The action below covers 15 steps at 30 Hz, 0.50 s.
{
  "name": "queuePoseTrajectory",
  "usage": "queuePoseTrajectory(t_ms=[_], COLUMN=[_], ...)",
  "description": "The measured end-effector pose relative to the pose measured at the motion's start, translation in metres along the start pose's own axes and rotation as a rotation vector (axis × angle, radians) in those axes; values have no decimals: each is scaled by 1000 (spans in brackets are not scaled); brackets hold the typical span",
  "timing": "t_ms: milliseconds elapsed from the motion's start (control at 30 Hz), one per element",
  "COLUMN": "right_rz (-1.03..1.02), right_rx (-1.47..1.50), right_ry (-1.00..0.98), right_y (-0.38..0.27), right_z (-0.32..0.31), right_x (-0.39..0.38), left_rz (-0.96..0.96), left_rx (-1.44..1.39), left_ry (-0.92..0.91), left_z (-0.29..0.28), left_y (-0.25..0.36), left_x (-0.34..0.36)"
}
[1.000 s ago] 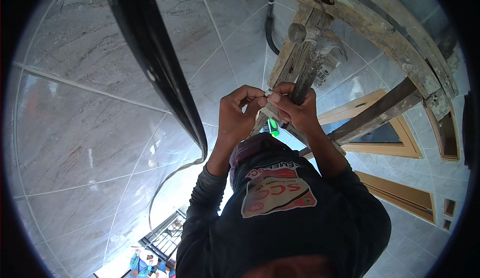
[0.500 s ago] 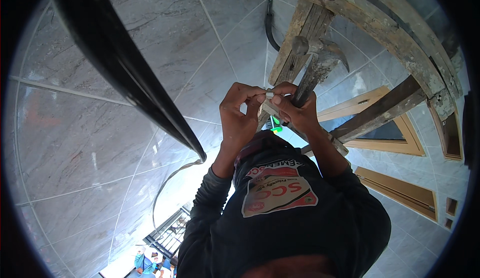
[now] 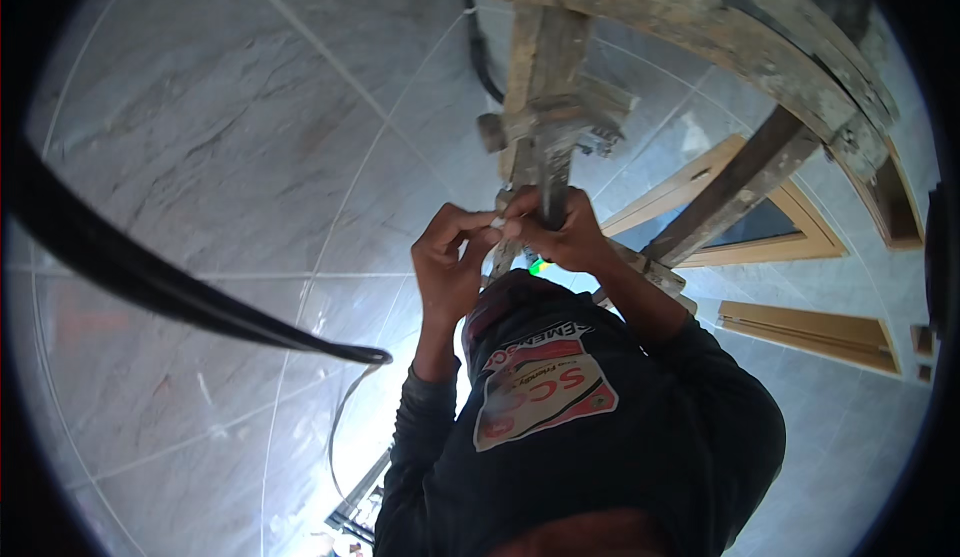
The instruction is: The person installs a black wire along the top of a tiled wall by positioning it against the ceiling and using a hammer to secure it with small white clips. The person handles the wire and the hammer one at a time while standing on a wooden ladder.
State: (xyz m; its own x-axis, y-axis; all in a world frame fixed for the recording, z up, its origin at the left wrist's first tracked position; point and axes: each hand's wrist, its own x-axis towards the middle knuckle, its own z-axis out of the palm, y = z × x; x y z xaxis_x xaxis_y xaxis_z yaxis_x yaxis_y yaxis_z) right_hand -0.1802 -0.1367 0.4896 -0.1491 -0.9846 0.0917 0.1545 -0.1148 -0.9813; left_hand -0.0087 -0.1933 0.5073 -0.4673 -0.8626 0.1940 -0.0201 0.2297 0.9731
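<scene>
A claw hammer (image 3: 552,162) points away from me with its head at the far end, blurred by motion. My right hand (image 3: 565,235) is closed around its handle. With thumb and forefinger, the same hand also pinches a small whitish piece (image 3: 498,223), too small to name. The fingertips of my left hand (image 3: 448,257) are pinched together on the other side of that piece, touching it. Both hands are raised in front of my chest, close to each other. Behind the hammer stands an upright wooden post (image 3: 545,47).
A worn wooden beam (image 3: 690,32) curves across the far right, with a slanting brace (image 3: 740,192) below it. A thick black cable (image 3: 180,292) hangs on the left before the grey tiled wall (image 3: 200,137). Wood-framed openings (image 3: 810,332) are at the right.
The view has shifted, so the hands, hammer and beams sit further left. The hammer now points straighter away and is blurred. The black cable has swung left and lower. Both hands keep their pinch.
</scene>
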Motion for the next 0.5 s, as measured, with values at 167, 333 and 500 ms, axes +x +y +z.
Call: queuePoseTrajectory(t_ms=[167, 333, 500], right_rz=[-93, -253, -456], right_rx=[-231, -563, -877], right_ry=[-42, 232, 506], right_y=[-27, -18, -9], right_z=[-16, -51, -106], right_x=[-19, -60, -120], left_rz=[68, 1, -22], left_rx=[-89, -156, -132], left_ry=[-114, -193, -336], left_z=[10, 42, 69], left_y=[2, -5, -17], left_x=[-1, 14, 31])
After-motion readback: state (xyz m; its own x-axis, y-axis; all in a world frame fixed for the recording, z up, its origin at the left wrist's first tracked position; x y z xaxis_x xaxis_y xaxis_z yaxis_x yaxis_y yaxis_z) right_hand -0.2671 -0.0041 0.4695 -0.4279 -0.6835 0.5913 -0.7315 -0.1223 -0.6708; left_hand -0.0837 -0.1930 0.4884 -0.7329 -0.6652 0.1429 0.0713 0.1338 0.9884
